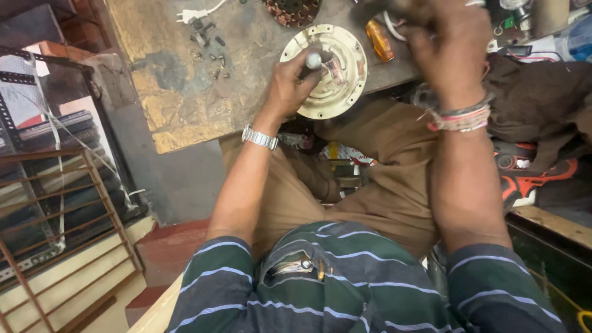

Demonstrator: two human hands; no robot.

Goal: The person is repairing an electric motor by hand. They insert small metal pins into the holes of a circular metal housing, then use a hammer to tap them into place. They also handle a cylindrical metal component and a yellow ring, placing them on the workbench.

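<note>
Striped green sleeves, metal wristwatch (pixel 259 137)

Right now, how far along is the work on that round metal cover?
Done: the cream round cover lies open on the workbench, loose screws set aside beside it. In hand: the left hand steadies the cover, gripping a metal-tipped tool; the right hand is raised and blurred. Left: the copper-wound part lies apart, not refitted.

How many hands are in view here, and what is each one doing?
2. The left hand grips a metal rod standing in the round cream metal cover on the workbench. The right hand is raised above the bench's far side, blurred; whether it holds anything is unclear.
</note>
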